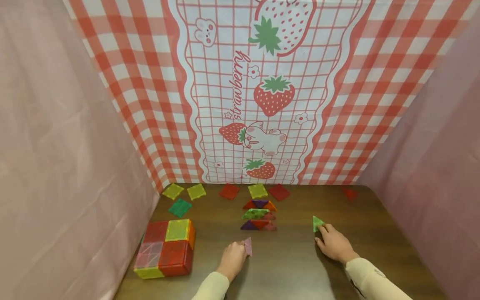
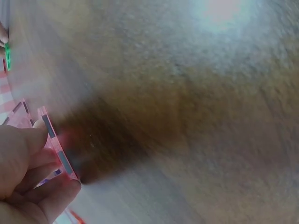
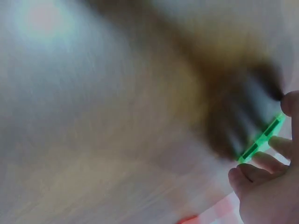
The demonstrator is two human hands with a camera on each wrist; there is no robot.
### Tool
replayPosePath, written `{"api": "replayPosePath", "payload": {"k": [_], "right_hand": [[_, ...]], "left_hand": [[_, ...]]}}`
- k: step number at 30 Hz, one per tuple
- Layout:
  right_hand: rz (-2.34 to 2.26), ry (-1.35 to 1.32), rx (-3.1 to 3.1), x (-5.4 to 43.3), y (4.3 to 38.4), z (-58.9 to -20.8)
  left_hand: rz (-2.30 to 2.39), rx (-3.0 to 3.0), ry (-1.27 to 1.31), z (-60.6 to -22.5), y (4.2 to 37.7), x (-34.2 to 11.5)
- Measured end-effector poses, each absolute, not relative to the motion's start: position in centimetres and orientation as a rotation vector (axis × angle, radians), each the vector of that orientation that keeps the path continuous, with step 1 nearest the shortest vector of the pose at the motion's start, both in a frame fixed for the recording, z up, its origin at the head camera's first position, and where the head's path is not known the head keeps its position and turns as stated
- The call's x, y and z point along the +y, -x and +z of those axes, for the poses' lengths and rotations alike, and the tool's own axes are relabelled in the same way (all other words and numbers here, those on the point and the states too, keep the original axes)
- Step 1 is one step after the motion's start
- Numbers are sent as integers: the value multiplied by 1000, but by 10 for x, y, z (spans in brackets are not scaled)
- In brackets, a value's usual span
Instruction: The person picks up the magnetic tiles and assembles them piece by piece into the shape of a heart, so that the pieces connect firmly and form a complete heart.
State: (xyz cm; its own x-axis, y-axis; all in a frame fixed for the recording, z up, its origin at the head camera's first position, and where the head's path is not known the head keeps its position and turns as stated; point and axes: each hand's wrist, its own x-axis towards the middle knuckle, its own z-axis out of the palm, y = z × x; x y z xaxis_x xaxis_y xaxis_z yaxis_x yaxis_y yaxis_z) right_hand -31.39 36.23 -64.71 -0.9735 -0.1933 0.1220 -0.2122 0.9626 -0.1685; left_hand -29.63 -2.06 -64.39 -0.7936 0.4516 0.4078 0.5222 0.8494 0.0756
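My left hand grips a pink magnetic tile between thumb and fingers, just in front of the middle rows. In the left wrist view the pink tile stands edge-on, dark magnets showing along its side. To the right, my right hand has its fingertips on a green triangular magnetic tile. The right wrist view shows the green tile tilted between thumb and fingers. Three short rows of joined triangular tiles stand mid-table: purple, red and pink, green and pink, red, purple and orange.
At the left sits a block of square tiles in red, yellow and pink. A teal tile lies behind it. Along the back edge lie several yellow and red squares, with a red triangle at the far right. Curtains enclose the table.
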Motion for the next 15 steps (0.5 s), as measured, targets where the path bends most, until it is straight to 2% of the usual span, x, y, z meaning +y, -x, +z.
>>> {"api": "replayPosePath", "payload": {"k": [6, 15], "right_hand": [[225, -532, -2905, 326, 299, -652], [208, -862, -2879, 279, 281, -640]], "left_hand": [[-295, -2689, 695, -643, 303, -19], [-404, -2682, 684, -642, 300, -10]]}}
